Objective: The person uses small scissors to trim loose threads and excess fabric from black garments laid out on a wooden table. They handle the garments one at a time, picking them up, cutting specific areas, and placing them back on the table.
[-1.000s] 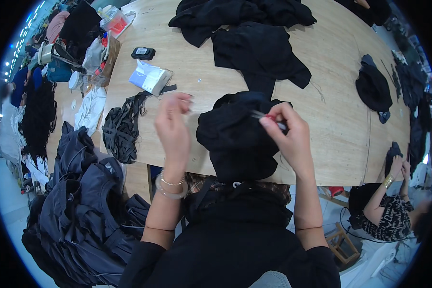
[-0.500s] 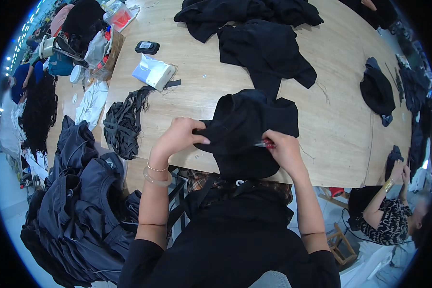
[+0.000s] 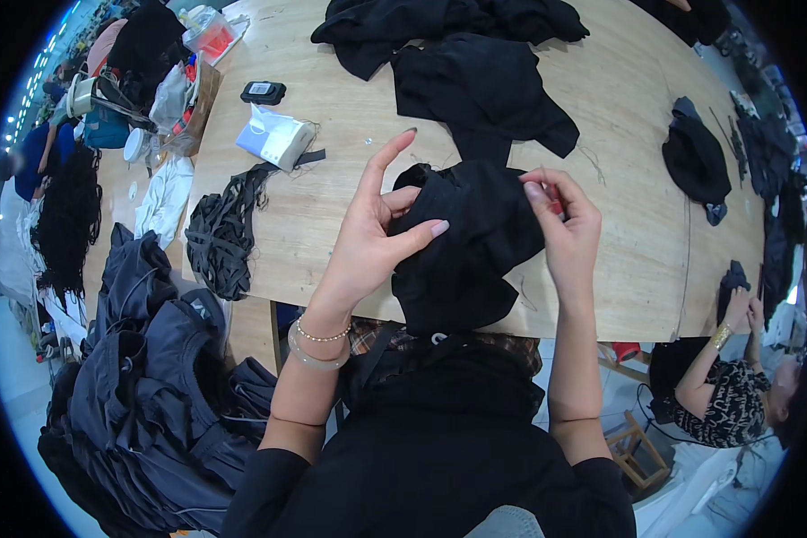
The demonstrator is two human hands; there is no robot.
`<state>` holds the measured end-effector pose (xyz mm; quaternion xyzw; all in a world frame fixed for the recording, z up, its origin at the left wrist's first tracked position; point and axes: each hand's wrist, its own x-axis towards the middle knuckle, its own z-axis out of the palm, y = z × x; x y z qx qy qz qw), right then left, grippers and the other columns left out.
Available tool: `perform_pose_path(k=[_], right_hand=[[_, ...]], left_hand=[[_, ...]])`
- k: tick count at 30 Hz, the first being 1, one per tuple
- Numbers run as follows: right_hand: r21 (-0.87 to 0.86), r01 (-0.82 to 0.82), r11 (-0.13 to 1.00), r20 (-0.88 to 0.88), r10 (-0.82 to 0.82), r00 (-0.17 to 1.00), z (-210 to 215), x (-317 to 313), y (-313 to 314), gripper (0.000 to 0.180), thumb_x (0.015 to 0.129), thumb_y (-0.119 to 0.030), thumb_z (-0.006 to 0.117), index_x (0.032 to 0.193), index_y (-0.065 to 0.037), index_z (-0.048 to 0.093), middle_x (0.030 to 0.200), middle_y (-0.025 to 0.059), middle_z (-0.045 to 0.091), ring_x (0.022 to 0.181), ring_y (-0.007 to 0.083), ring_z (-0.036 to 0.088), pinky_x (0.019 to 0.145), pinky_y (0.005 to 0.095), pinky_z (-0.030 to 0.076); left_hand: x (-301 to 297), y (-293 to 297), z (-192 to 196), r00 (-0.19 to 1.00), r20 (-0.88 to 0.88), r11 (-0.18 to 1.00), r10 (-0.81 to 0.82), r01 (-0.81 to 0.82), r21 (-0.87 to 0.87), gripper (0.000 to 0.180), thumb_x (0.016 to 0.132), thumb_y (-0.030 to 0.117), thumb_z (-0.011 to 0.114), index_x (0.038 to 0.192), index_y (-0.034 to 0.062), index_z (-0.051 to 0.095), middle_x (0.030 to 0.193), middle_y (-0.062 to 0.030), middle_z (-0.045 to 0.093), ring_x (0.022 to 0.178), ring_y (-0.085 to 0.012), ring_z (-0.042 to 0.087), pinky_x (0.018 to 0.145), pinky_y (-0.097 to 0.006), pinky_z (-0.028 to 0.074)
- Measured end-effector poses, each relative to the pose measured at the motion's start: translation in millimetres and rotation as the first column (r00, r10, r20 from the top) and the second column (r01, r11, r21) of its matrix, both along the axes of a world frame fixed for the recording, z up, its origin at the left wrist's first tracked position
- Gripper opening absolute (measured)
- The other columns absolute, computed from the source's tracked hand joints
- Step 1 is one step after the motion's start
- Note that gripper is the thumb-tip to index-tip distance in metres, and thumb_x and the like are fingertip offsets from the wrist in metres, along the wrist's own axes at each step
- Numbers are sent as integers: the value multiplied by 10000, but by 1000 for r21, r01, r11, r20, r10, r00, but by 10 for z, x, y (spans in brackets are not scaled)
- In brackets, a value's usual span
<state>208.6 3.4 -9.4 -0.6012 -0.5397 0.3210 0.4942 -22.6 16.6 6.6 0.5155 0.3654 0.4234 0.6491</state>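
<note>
A black garment (image 3: 466, 242) lies bunched at the near edge of the table in front of me. My left hand (image 3: 377, 215) grips its upper left part, the thumb on top, some fingers in the folds and the index finger stretched away. At the upper right edge, my right hand (image 3: 567, 215) pinches the cloth between thumb and fingertips. Red-handled thread snips (image 3: 557, 207) are tucked in that same hand, mostly hidden by the fingers. Just beyond lies another black garment (image 3: 484, 90), with more black cloth (image 3: 457, 22) behind it.
To the left are a bundle of dark straps (image 3: 224, 238), a tissue pack (image 3: 276, 137), a small black device (image 3: 264, 92) and a cluttered box (image 3: 202, 103). Dark garments (image 3: 152, 386) are heaped at lower left. A black cloth piece (image 3: 695, 161) lies right; a co-worker (image 3: 722, 394) sits beyond.
Both hands have moved up and away from me, turning and lifting the garment's upper part. My right hand now pinches its edge, and the snips' blades no longer show.
</note>
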Motion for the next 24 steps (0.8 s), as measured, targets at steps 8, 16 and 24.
perform_pose_path(k=[8,16,24], right_hand=[[-78,-154,985,-278,127,952,23,-348,6,193,933,-145,673,1031,16,713,864,0,634,740,49,488,691,208,411],[153,-198,968,38,194,980,-95,-642,-90,213,789,78,721,985,-5,717,757,32,526,669,99,522,595,232,409],[171,148,974,-153,-122,981,-142,-371,71,66,884,-81,719,848,-44,678,742,-24,544,676,71,473,632,219,368]], left_hand=[[-38,-73,-106,999,-30,999,-22,23,29,1015,798,-116,624,1600,102,41,1192,-184,660,1091,-157,618,970,-264,437],[-104,-141,-148,998,-36,999,-42,41,-29,1016,778,-141,620,1596,68,54,1231,-160,641,1082,-134,610,961,-251,445],[-129,-134,-126,999,18,996,-40,42,-75,984,800,-151,617,1593,61,75,1191,-166,662,1091,-135,620,946,-243,455]])
